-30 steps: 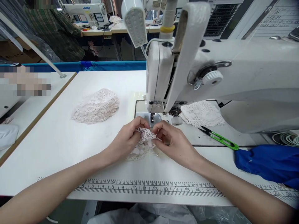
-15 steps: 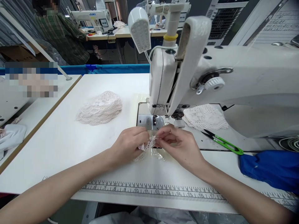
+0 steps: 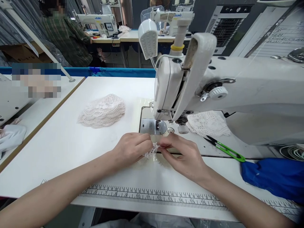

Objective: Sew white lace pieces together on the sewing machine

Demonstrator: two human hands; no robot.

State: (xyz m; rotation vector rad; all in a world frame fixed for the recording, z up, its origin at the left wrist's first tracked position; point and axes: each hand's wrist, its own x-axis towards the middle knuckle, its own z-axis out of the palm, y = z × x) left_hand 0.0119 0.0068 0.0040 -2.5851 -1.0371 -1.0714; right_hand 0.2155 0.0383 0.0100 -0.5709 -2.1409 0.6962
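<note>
My left hand (image 3: pixel 134 148) and my right hand (image 3: pixel 184 155) meet on the white table just in front of the sewing machine's needle plate (image 3: pixel 153 126). Both pinch a small piece of white lace (image 3: pixel 152 152) between their fingertips; most of the piece is hidden under the fingers. The white sewing machine (image 3: pixel 213 85) stands right behind the hands, with its presser foot a little beyond the lace.
A heap of lace pieces (image 3: pixel 102 110) lies at the left, another lace stack (image 3: pixel 207 124) sits under the machine arm. Green thread snips (image 3: pixel 225 148) and blue cloth (image 3: pixel 273 175) lie at the right. A printed ruler (image 3: pixel 152 198) runs along the table's front edge. A person works at a far machine.
The lace has been bunched smaller between my fingers, and both hands have drawn slightly toward me, away from the needle plate. The view has tilted a little.
</note>
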